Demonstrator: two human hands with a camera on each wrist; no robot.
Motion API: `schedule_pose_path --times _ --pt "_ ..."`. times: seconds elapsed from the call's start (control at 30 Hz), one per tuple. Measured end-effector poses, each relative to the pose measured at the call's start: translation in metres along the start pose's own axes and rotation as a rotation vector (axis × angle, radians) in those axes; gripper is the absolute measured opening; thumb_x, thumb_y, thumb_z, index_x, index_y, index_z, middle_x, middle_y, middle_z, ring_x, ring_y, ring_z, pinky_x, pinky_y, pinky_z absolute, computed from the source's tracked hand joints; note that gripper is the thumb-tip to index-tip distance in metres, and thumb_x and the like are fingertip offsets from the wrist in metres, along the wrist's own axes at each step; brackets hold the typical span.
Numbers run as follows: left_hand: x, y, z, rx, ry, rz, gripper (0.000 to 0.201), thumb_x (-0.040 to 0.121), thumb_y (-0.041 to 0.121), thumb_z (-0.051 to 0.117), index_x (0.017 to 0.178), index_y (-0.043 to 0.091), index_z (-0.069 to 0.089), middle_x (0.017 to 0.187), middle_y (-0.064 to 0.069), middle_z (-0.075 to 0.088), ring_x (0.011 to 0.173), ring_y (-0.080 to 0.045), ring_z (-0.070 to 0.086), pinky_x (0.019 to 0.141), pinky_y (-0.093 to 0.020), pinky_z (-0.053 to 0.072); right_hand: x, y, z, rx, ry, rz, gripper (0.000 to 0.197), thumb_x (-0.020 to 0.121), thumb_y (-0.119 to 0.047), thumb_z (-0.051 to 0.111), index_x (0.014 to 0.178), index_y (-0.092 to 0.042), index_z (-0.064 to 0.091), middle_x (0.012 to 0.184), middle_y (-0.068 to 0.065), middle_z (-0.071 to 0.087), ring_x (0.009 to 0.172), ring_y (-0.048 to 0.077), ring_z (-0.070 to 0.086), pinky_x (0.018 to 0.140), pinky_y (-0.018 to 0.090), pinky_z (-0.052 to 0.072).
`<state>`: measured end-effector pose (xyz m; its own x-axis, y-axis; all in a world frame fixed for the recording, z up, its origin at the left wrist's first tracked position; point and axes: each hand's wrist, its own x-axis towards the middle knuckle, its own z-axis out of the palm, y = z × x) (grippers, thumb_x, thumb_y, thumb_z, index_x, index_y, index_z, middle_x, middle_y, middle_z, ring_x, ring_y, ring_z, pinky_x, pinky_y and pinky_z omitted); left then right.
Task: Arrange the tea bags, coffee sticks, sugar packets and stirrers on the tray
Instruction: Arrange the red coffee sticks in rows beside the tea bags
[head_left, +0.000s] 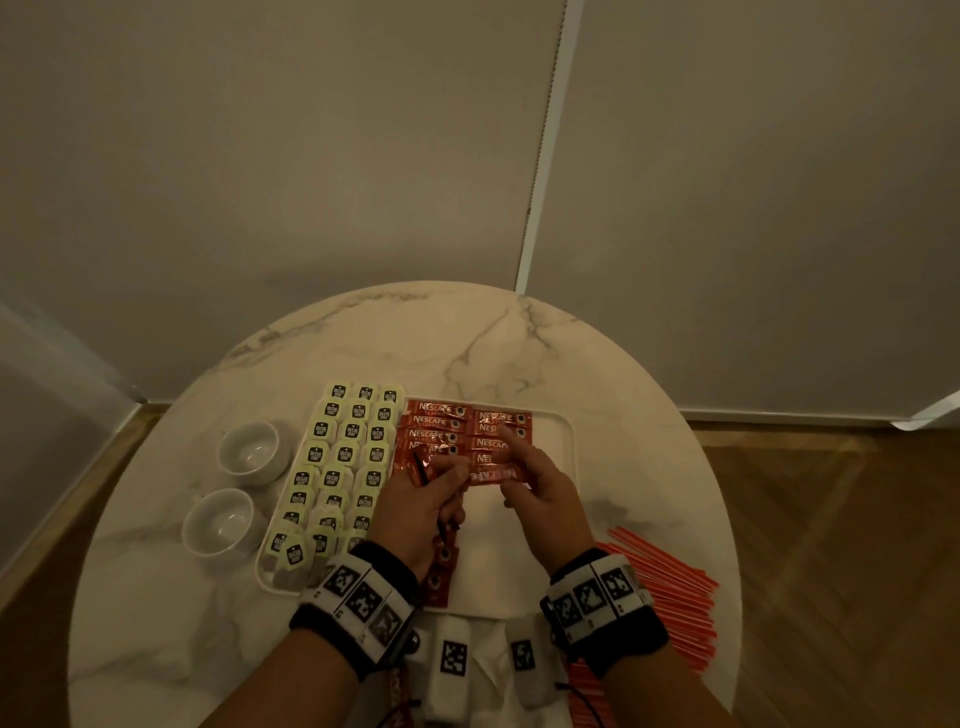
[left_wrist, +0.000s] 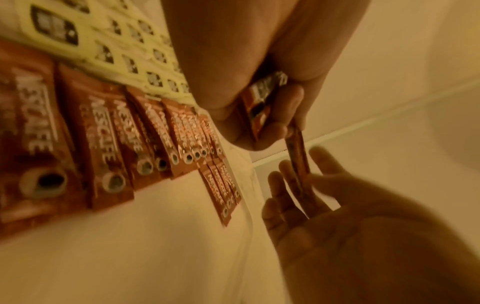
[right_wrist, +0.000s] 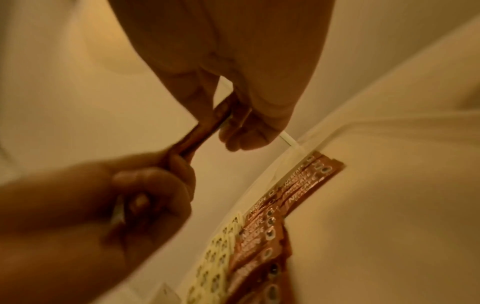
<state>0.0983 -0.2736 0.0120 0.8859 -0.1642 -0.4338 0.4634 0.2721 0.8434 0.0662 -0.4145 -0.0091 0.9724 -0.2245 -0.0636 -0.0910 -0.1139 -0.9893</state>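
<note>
A white tray (head_left: 563, 457) lies on a round marble table. Pale green tea bags (head_left: 343, 457) fill its left side in three columns. Red coffee sticks (head_left: 441, 423) lie beside them in a column, with a shorter second column (head_left: 501, 431) to the right. My left hand (head_left: 441, 475) grips a bundle of coffee sticks (left_wrist: 257, 107) above the tray. One stick (left_wrist: 298, 160) reaches from that bundle to my right hand (head_left: 511, 467), which pinches its other end (right_wrist: 197, 133). Red stirrers (head_left: 670, 587) lie in a heap on the table at the right, off the tray.
Two white cups (head_left: 249, 452) (head_left: 221, 522) stand on the table left of the tray. The right part of the tray (head_left: 550, 499) is bare. The table stands against a pale wall, and wooden floor shows on both sides.
</note>
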Motion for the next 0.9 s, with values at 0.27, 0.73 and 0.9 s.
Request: schedule_pose_path --times 0.27,0.73,0.9 --pt "0.004 -0.008 -0.01 0.19 0.067 0.089 0.009 0.084 0.0 0.065 0.09 0.006 0.07 0.08 -0.012 0.068 0.065 -0.016 0.06 0.059 -0.02 0.053 0.006 0.001 -0.008 0.328 0.09 0.101 0.026 0.083 0.014 0.058 0.101 -0.004 0.063 0.083 0.011 0.065 0.068 0.015 0.058 0.057 0.024 0.047" --pt "0.006 -0.039 -0.01 0.278 0.059 -0.087 0.008 0.091 0.009 0.06 0.091 0.009 0.068 0.079 -0.015 0.069 0.043 -0.012 0.049 0.05 -0.027 0.042 0.005 -0.003 -0.006 0.064 0.007 0.311 0.009 0.096 -0.013 0.054 0.102 -0.014 0.06 0.086 0.009 0.073 0.074 0.021 0.068 0.075 0.041 0.055" --pt "0.004 -0.036 -0.016 0.439 0.094 -0.077 0.015 0.093 0.007 0.055 0.09 0.011 0.068 0.067 -0.003 0.062 0.044 -0.01 0.05 0.045 -0.023 0.045 0.024 0.026 -0.012 -0.862 -0.27 0.245 0.031 0.099 -0.027 0.045 0.126 -0.026 0.061 0.12 0.002 0.065 0.108 0.019 0.057 0.095 0.032 0.045"
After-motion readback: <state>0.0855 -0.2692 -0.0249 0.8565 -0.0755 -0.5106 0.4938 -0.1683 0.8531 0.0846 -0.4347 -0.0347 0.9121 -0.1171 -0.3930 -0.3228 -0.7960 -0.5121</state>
